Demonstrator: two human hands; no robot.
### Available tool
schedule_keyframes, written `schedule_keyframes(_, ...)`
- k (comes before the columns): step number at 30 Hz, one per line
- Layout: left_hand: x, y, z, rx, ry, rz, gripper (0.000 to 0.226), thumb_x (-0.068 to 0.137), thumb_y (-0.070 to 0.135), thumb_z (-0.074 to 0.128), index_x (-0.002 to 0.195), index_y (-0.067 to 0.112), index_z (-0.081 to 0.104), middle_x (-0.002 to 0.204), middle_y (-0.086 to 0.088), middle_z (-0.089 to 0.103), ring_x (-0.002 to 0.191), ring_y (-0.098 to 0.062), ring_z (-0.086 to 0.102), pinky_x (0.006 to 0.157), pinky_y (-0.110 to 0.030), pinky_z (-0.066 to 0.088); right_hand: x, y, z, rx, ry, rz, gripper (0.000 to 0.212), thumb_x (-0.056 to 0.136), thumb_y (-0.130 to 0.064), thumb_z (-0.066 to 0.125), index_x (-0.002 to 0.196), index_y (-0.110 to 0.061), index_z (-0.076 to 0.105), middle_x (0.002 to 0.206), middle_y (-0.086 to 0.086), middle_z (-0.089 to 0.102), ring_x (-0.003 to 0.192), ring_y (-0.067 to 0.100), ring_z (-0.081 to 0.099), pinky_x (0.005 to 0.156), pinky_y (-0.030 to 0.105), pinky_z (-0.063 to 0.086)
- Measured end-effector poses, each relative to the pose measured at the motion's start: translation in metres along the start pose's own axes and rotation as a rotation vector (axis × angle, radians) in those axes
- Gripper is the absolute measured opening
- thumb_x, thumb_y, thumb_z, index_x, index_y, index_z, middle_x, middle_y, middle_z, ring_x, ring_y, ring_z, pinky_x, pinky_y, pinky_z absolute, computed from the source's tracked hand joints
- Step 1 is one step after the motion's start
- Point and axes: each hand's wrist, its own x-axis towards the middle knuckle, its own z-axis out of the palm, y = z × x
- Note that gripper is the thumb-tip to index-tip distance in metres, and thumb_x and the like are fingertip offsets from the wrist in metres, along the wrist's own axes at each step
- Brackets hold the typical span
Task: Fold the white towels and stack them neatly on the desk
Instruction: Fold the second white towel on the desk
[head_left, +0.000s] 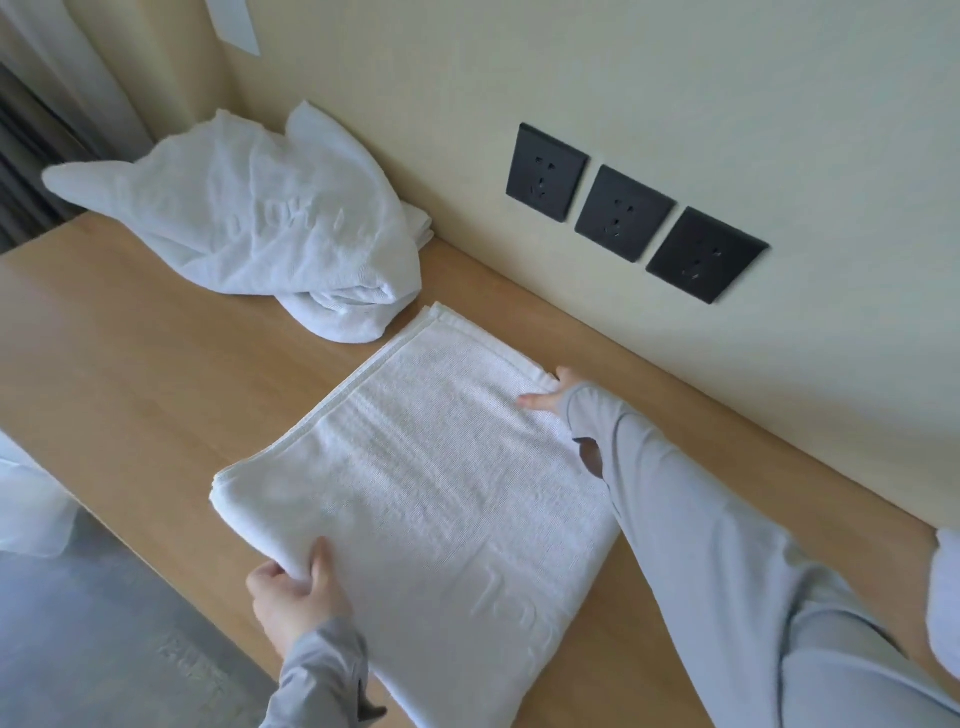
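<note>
A folded white towel lies flat on the desk. The left hand pinches its corner at 7 o'clock — thumb on top, fingers curled under. The right hand presses at 1 o'clock, its grip hidden by the sleeve. A crumpled towel sits at 11 o'clock.
</note>
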Motion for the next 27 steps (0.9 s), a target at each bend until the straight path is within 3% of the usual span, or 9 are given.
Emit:
schedule_keyframes(3, 0.005, 0.005, -0.004, 0.047, -0.056, 0.185, 0.03, 0.084, 0.03, 0.065, 0.098, 0.016, 0.043, 0.094, -0.017, 0.058, 0.079, -0.032, 0.057, 0.071, -0.037, 0.043, -0.023, 0.01, -0.007, 0.066, 0.061, -0.055, 0.09, 0.079, -0.045, 0.068, 0.145, -0.007, 0.019, 0.15, 0.01, 0.029, 0.136, 0.027, 0.033, 0.107, 0.035, 0.03)
schedule_keyframes(6, 0.011, 0.026, -0.005, 0.09, -0.172, 0.355, 0.036, 0.072, 0.041, 0.069, 0.09, 0.021, 0.046, 0.095, -0.019, 0.058, 0.081, -0.036, 0.058, 0.074, -0.044, 0.048, -0.06, 0.036, -0.007, 0.215, 0.208, -0.089, 0.065, 0.073, -0.036, 0.077, 0.121, -0.008, 0.045, 0.117, 0.007, 0.056, 0.1, 0.023, 0.055, 0.08, 0.027, 0.041)
schedule_keyframes(8, 0.014, 0.049, 0.002, 0.123, -0.302, 0.447, 0.036, 0.065, 0.042, 0.066, 0.088, 0.021, 0.048, 0.091, -0.02, 0.058, 0.077, -0.037, 0.058, 0.074, -0.05, 0.051, -0.09, 0.064, 0.004, 0.347, 0.325, -0.019, 0.056, 0.068, -0.034, 0.08, 0.109, -0.011, 0.049, 0.1, 0.001, 0.056, 0.086, 0.02, 0.054, 0.072, 0.025, 0.039)
schedule_keyframes(13, 0.031, 0.102, 0.057, 0.328, -0.639, 0.597, 0.033, 0.066, 0.029, 0.082, 0.087, 0.02, 0.058, 0.081, -0.007, 0.061, 0.067, -0.025, 0.055, 0.068, -0.035, 0.048, -0.16, 0.138, 0.069, 0.827, 0.542, 0.221, 0.048, 0.071, -0.021, 0.08, 0.102, -0.012, 0.045, 0.085, 0.004, 0.058, 0.061, 0.013, 0.052, 0.048, 0.023, 0.039)
schedule_keyframes(17, 0.033, 0.109, 0.121, 0.565, -0.792, 0.695, 0.024, 0.072, 0.032, 0.077, 0.087, 0.027, 0.06, 0.083, 0.003, 0.058, 0.072, -0.018, 0.054, 0.062, -0.026, 0.041, -0.192, 0.167, 0.137, 0.847, 0.711, 0.399, 0.042, 0.073, -0.027, 0.078, 0.085, -0.025, 0.038, 0.076, 0.001, 0.056, 0.071, 0.03, 0.059, 0.067, 0.046, 0.05)
schedule_keyframes(20, 0.04, 0.094, 0.143, 0.706, -0.765, 0.709, 0.034, 0.08, 0.032, 0.07, 0.108, 0.016, 0.06, 0.101, -0.005, 0.055, 0.093, -0.027, 0.053, 0.081, -0.031, 0.039, -0.2, 0.165, 0.161, 0.858, 0.71, 0.45, 0.05, 0.075, -0.045, 0.069, 0.105, -0.017, 0.04, 0.091, 0.007, 0.058, 0.083, 0.035, 0.059, 0.079, 0.05, 0.048)
schedule_keyframes(22, 0.044, 0.084, 0.14, 0.889, -0.667, 0.754, 0.048, 0.086, 0.036, 0.061, 0.127, 0.015, 0.049, 0.122, -0.012, 0.047, 0.113, -0.034, 0.045, 0.095, -0.04, 0.037, -0.2, 0.159, 0.165, 0.655, 0.81, 0.478, 0.072, 0.076, -0.056, 0.052, 0.122, -0.001, 0.044, 0.107, 0.019, 0.057, 0.096, 0.041, 0.058, 0.084, 0.049, 0.046)
schedule_keyframes(25, 0.022, 0.062, 0.124, 1.077, -0.479, 1.246, 0.056, 0.093, 0.043, 0.044, 0.139, 0.011, 0.043, 0.139, -0.017, 0.045, 0.122, -0.038, 0.045, 0.096, -0.051, 0.04, -0.189, 0.121, 0.154, 0.154, 0.984, 0.371, 0.072, 0.092, -0.051, 0.023, 0.122, 0.005, 0.055, 0.122, 0.027, 0.057, 0.11, 0.044, 0.056, 0.087, 0.05, 0.045)
schedule_keyframes(27, -0.007, 0.041, 0.111, 1.13, -0.688, 1.505, 0.061, 0.095, 0.049, 0.024, 0.137, 0.01, 0.047, 0.142, -0.013, 0.046, 0.129, -0.033, 0.045, 0.102, -0.048, 0.038, -0.172, 0.076, 0.152, -0.008, 0.91, 0.131, 0.057, 0.092, -0.038, 0.026, 0.127, -0.006, 0.056, 0.134, 0.016, 0.052, 0.128, 0.031, 0.045, 0.098, 0.046, 0.034)
